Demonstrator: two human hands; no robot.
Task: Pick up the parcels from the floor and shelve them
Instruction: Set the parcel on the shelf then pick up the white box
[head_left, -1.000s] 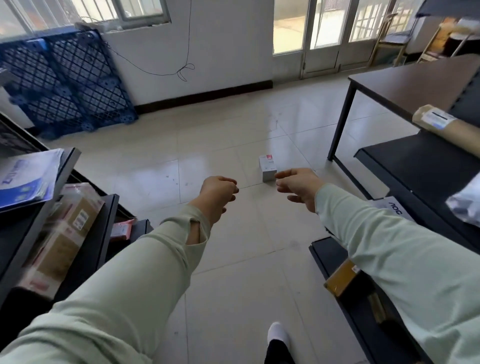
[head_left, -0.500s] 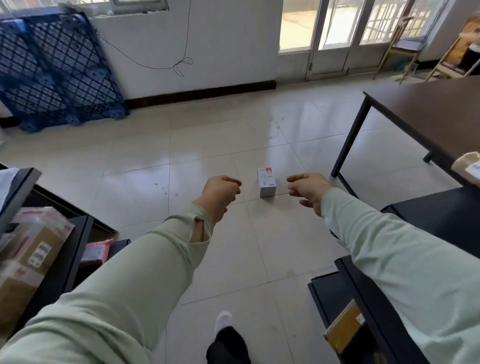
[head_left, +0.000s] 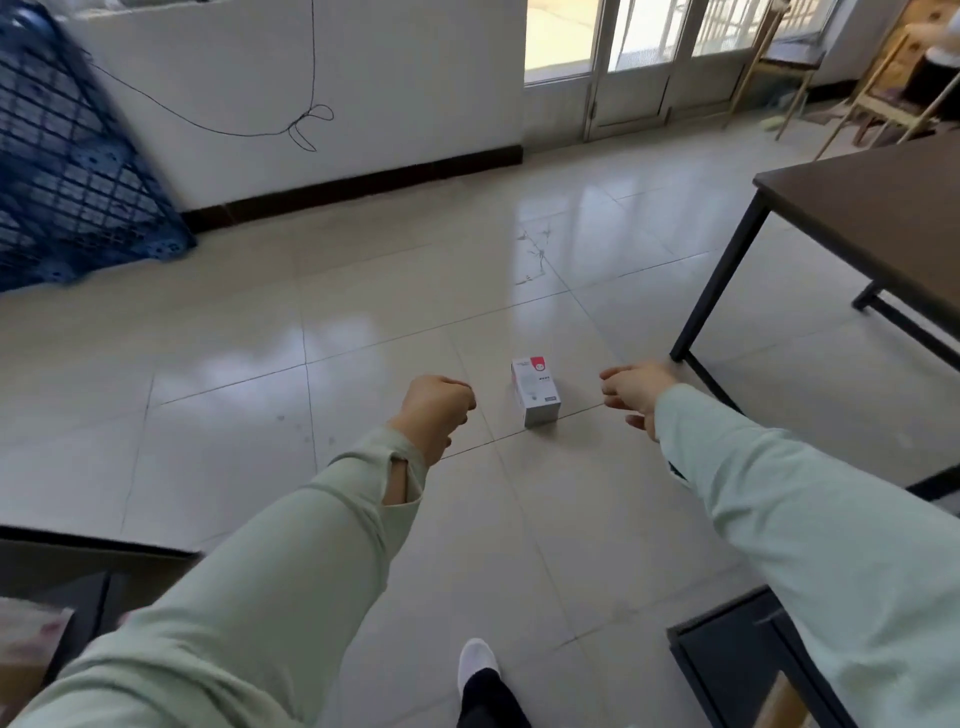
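Note:
A small white parcel box (head_left: 536, 391) with a red mark on top lies on the tiled floor ahead of me. My left hand (head_left: 435, 410) hovers to its left with the fingers curled into a loose fist, holding nothing. On the box's right, my right hand (head_left: 634, 391) is held out with its fingers loosely bent and apart, also empty. Neither hand touches the box. Both arms wear pale green sleeves.
A dark table (head_left: 878, 218) on black legs stands at the right. A black shelf corner (head_left: 727, 660) is at the lower right, another shelf (head_left: 62, 561) with a parcel at the lower left. A blue plastic pallet (head_left: 67, 156) leans on the far wall. My foot (head_left: 478, 662) is below.
I have stepped forward toward the box; it now looks nearer and larger. The side shelves have slid out toward the frame edges. Both hands stay outstretched on either side of it.

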